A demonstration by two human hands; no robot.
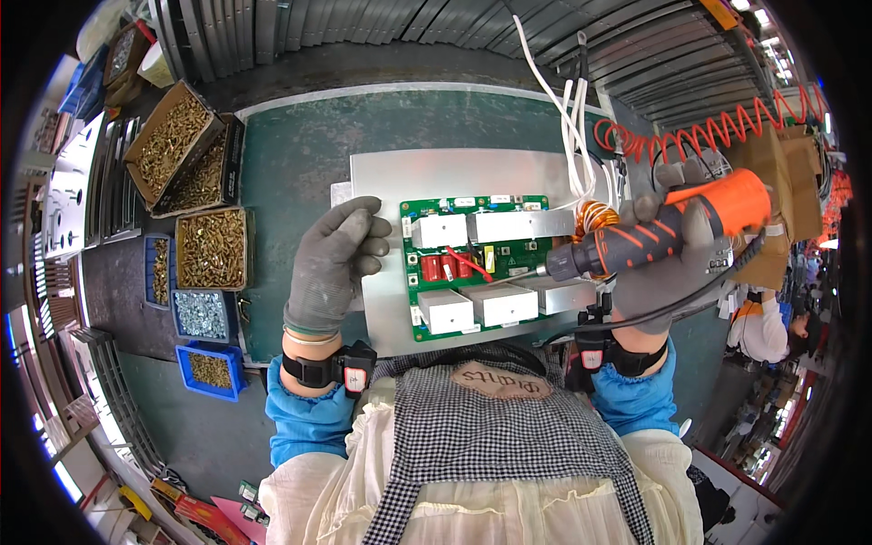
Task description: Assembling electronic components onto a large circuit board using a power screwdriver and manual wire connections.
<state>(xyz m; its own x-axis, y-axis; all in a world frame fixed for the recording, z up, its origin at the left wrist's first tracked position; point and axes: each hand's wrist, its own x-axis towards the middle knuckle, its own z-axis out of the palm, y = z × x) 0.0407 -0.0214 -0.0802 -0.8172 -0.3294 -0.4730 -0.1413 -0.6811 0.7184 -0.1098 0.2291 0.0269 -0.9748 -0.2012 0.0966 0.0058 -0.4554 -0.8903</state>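
My right hand [658, 272], in a grey glove, is wrapped round an orange and black power screwdriver [636, 238]. Its tip points left, over a green circuit board [518, 257] that carries white-silver heat sinks [504, 304], red components and a copper coil [595, 216]. The board lies on a flat silver metal plate [381, 173]. Left of the board, my gloved left hand [338, 263] hovers above the plate's edge with its fingers curled together; whatever they may hold is hidden. White cables [572, 136] rise from the board's far right corner.
Several boxes of brass-coloured screws [211, 250] and a blue bin of silver hardware [202, 313] stand at the left. A coiled red air hose [708, 132] hangs at the far right. Stacked grey metal profiles [381, 23] line the back. A person [761, 331] is farther right.
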